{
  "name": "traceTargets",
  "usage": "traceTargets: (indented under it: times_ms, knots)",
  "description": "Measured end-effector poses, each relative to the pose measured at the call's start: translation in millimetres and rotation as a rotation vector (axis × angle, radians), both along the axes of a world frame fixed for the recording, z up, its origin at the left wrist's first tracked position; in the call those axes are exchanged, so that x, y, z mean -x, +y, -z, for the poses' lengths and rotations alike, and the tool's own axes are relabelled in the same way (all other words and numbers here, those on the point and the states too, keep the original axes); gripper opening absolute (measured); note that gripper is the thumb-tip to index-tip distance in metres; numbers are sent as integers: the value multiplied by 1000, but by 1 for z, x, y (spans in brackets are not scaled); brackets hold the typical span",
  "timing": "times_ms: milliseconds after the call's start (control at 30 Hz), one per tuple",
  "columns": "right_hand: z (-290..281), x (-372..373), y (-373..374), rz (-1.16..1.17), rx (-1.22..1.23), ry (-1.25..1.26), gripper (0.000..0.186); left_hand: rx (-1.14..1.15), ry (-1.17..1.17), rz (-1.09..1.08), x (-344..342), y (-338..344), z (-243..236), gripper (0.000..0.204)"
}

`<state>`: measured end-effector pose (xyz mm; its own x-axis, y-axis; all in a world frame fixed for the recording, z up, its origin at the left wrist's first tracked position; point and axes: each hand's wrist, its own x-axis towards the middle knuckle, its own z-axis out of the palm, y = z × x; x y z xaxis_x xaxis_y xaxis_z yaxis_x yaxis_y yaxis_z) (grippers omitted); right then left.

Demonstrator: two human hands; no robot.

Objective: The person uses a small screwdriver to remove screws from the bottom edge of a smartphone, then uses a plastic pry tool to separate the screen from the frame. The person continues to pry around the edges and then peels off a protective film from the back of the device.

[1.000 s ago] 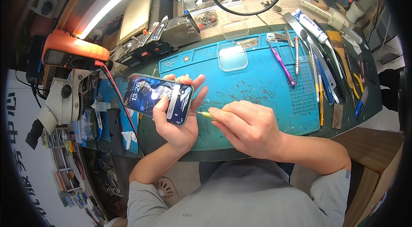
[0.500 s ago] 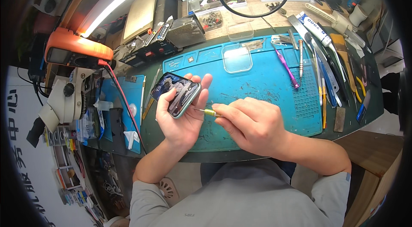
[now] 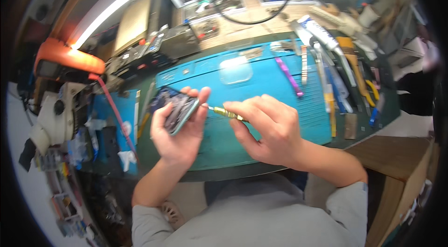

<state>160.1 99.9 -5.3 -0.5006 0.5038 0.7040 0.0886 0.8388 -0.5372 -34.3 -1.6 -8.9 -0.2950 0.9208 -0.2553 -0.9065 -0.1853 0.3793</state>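
In my left hand [image 3: 179, 139] lies a smartphone [image 3: 179, 109], tilted, with a dark glossy face up and a greenish edge; my thumb rests on the face and my fingers wrap behind it. My right hand [image 3: 270, 130] pinches a thin screwdriver [image 3: 227, 113] with a yellow-green handle. Its tip points left at the phone's right side, close to my left fingertips; whether it touches is blurred. Both hands are above the blue work mat [image 3: 289, 125].
On the mat lie a clear plastic lid [image 3: 235, 69] and a purple screwdriver [image 3: 289, 77]. Tweezers, a white glue tube [image 3: 322, 32] and yellow-handled pliers [image 3: 372, 92] crowd the right. An orange multimeter [image 3: 70, 58] and a white microscope part [image 3: 56, 111] stand left.
The whole view has shifted and blurred, as the head moved. The screwdriver has drawn away from the phone's lower edge toward its upper right side, and more of its handle shows.
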Motion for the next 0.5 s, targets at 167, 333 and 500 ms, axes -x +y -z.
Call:
traceTargets:
  times_ms: [167, 333, 500]
  knots:
    - [-2, -57, 11, 201, 44, -423, 25, 85, 273, -8, -16, 2, -5, 56]
    - [-2, -107, 38, 477, -61, -570, 23, 52, 491, 5, -23, 0, 4, 65]
    - [14, -146, 66, 672, -13, -679, 17, 1, 297, 36, -25, 2, -2, 63]
